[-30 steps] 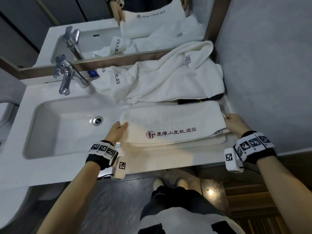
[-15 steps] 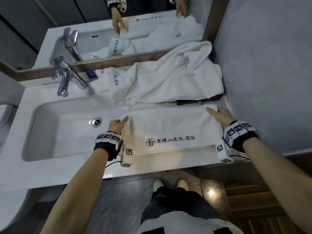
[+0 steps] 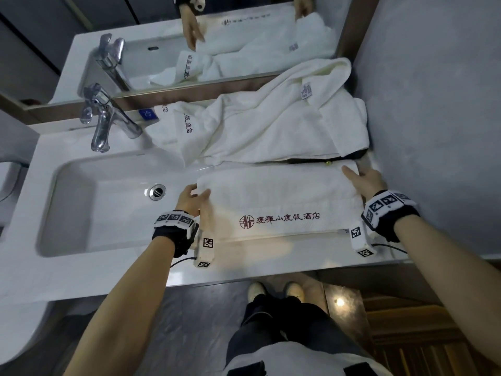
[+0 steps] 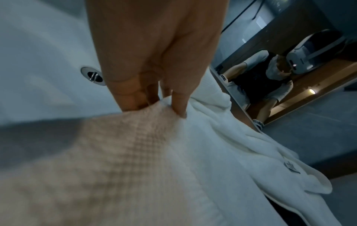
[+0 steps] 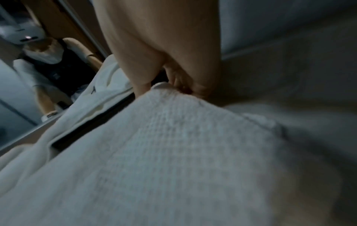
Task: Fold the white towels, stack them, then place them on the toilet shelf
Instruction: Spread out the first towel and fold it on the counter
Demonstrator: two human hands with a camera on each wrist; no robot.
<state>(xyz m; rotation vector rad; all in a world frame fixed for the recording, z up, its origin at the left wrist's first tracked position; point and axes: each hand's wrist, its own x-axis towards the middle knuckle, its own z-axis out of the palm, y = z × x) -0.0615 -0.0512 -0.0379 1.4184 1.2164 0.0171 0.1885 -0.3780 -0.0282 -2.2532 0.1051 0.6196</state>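
Observation:
A folded white towel (image 3: 279, 196) with red lettering lies flat on the counter, right of the basin. My left hand (image 3: 202, 195) pinches its far left corner, thumb on top; the left wrist view shows the fingers (image 4: 133, 97) under the edge of the towel (image 4: 135, 160). My right hand (image 3: 355, 173) holds the far right corner, and in the right wrist view its thumb and curled fingers (image 5: 181, 85) close on the towel (image 5: 164, 152). A loose pile of unfolded white towels (image 3: 271, 126) lies behind, against the mirror.
The white basin (image 3: 108, 202) with its drain (image 3: 156, 191) is at the left, and a chrome faucet (image 3: 103, 123) behind it. A mirror (image 3: 244, 63) runs along the back and a grey wall (image 3: 433, 104) closes the right. A dark object (image 3: 325, 160) pokes from under the pile.
Both hands have moved away from me, from the towel's near ends to its far corners. The towel, which showed a loose lower layer at its near edge, now lies flat and even.

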